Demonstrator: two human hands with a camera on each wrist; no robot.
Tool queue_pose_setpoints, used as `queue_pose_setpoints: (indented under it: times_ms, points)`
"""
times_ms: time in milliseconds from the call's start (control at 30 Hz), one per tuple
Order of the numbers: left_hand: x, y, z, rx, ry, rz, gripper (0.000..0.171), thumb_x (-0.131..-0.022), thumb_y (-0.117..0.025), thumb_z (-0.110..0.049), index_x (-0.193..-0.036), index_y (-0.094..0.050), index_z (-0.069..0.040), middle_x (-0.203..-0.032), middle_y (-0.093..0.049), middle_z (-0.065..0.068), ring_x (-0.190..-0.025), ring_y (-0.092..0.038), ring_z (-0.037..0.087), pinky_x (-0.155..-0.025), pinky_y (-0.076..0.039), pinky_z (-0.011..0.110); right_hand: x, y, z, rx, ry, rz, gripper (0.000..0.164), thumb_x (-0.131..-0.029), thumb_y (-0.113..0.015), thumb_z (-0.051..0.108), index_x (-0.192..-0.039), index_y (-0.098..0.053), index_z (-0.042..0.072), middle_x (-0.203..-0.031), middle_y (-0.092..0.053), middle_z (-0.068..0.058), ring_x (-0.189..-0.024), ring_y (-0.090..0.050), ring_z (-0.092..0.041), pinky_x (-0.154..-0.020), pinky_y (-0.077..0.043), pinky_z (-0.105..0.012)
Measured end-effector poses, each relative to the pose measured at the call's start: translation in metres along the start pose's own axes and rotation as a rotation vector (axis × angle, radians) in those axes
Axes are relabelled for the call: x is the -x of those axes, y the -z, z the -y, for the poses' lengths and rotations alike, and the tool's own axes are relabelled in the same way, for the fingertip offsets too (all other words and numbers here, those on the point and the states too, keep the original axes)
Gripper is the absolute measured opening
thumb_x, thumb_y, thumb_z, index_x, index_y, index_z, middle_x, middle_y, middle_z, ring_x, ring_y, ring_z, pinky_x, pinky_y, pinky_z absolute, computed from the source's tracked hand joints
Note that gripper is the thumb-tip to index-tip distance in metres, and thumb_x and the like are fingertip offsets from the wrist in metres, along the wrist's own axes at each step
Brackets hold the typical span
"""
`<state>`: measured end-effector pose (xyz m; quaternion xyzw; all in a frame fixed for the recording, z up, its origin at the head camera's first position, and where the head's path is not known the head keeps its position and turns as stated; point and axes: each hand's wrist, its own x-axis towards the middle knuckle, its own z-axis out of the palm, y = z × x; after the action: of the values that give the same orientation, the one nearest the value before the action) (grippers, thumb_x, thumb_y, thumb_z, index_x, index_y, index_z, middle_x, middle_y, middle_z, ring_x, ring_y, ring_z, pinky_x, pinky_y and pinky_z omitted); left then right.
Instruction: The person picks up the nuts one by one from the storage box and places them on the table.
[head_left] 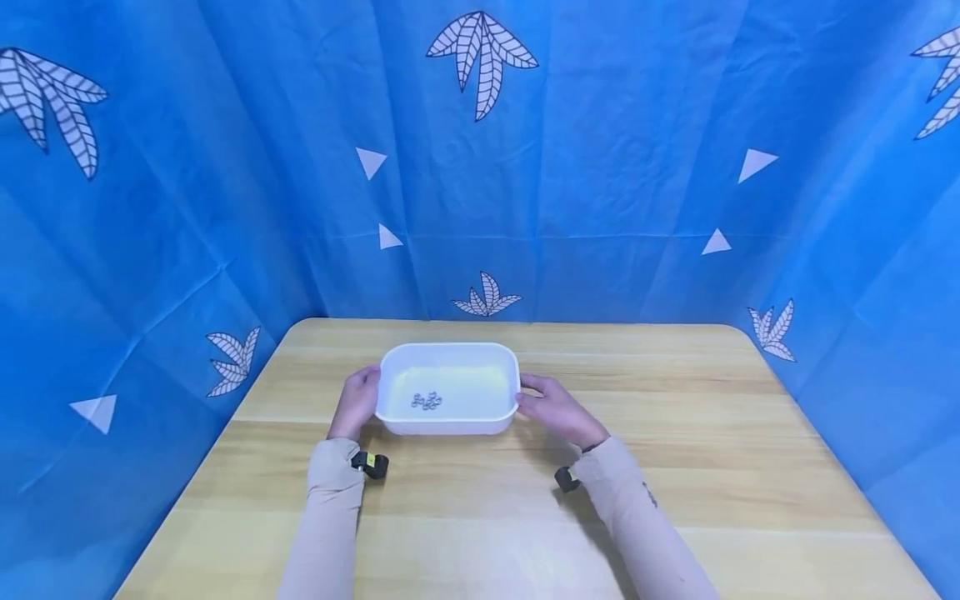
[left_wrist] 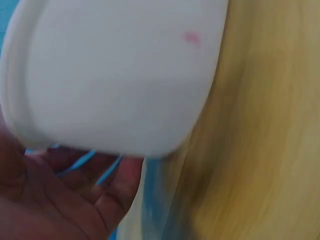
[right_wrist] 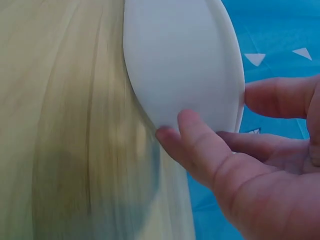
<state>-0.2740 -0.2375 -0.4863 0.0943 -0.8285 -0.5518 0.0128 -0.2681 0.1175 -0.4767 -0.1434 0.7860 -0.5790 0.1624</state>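
A white rectangular plastic tub (head_left: 448, 426) with rounded corners is held between both hands, close over the table. Several small shiny silvery pieces (head_left: 427, 402) lie clustered on its floor, left of the middle. My left hand (head_left: 358, 398) grips the tub's left end, its fingers spread against the end wall (left_wrist: 120, 115) in the left wrist view. At the opposite end, my right hand (head_left: 558, 408) holds on with the thumb at the rim and fingertips (right_wrist: 188, 117) against the wall. A small pink mark (left_wrist: 192, 38) shows on the tub's outer side.
The tub is over the far left-middle part of a light wood table (head_left: 675, 433). Blue curtains (head_left: 600, 167) with white leaf and triangle prints hang behind and at both sides. Small black wrist devices (head_left: 371, 464) are worn at the sleeve cuffs.
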Motion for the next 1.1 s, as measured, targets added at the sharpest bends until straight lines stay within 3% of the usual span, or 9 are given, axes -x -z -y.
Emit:
queue_pose_setpoints:
  times_ms: [200, 333, 500, 600, 833, 1100]
  points:
    - [-0.007, 0.009, 0.006, -0.163, -0.066, -0.006, 0.055, -0.112, -0.035, -0.038, -0.147, -0.053, 0.001, -0.141, -0.060, 0.026, -0.131, -0.058, 0.042, -0.115, -0.043, 0.058, 0.003, 0.000, 0.004, 0.010, 0.017, 0.031, 0.055, -0.106, -0.055, 0.016, -0.154, -0.041, -0.005, -0.156, -0.050, -0.024, -0.141, -0.053, -0.041, -0.120, -0.040, -0.057]
    - [-0.015, 0.015, 0.007, -0.286, -0.153, -0.065, 0.048, -0.111, -0.041, -0.033, -0.135, -0.062, 0.002, -0.129, -0.067, 0.026, -0.120, -0.064, 0.041, -0.105, -0.051, 0.056, 0.005, 0.000, 0.004, 0.027, 0.023, 0.033, 0.056, -0.106, -0.055, 0.018, -0.154, -0.040, -0.006, -0.154, -0.051, -0.026, -0.138, -0.056, -0.042, -0.117, -0.043, -0.056]
    - [-0.019, 0.017, 0.002, -0.497, -0.261, -0.086, 0.046, -0.110, -0.043, -0.033, -0.122, -0.070, 0.002, -0.113, -0.072, 0.024, -0.104, -0.069, 0.039, -0.091, -0.056, 0.055, 0.006, 0.002, 0.003, 0.049, 0.027, 0.034, 0.056, -0.106, -0.054, 0.020, -0.153, -0.040, -0.007, -0.149, -0.055, -0.027, -0.135, -0.058, -0.042, -0.115, -0.046, -0.055]
    - [-0.017, 0.019, -0.003, -0.599, -0.279, -0.095, 0.048, -0.110, -0.043, -0.037, -0.117, -0.072, 0.000, -0.108, -0.072, 0.022, -0.097, -0.069, 0.036, -0.083, -0.057, 0.055, 0.005, 0.002, 0.002, 0.058, 0.030, 0.041, 0.057, -0.107, -0.054, 0.021, -0.154, -0.040, -0.007, -0.147, -0.057, -0.027, -0.133, -0.060, -0.041, -0.114, -0.047, -0.054]
    - [-0.017, 0.021, -0.008, -0.672, -0.298, -0.113, 0.049, -0.109, -0.045, -0.037, -0.115, -0.073, 0.003, -0.102, -0.067, 0.020, -0.091, -0.065, 0.033, -0.081, -0.056, 0.050, 0.003, 0.004, 0.004, 0.049, 0.018, 0.042, 0.055, -0.107, -0.052, 0.018, -0.155, -0.038, -0.007, -0.145, -0.058, -0.026, -0.129, -0.062, -0.036, -0.114, -0.048, -0.053]
    - [-0.016, 0.024, -0.006, -0.756, -0.387, -0.158, 0.047, -0.108, -0.050, -0.034, -0.111, -0.076, 0.004, -0.092, -0.068, 0.019, -0.086, -0.061, 0.034, -0.078, -0.051, 0.051, 0.002, 0.006, 0.001, 0.050, 0.015, 0.062, 0.053, -0.108, -0.051, 0.017, -0.154, -0.038, -0.008, -0.145, -0.057, -0.027, -0.126, -0.064, -0.034, -0.113, -0.050, -0.051]
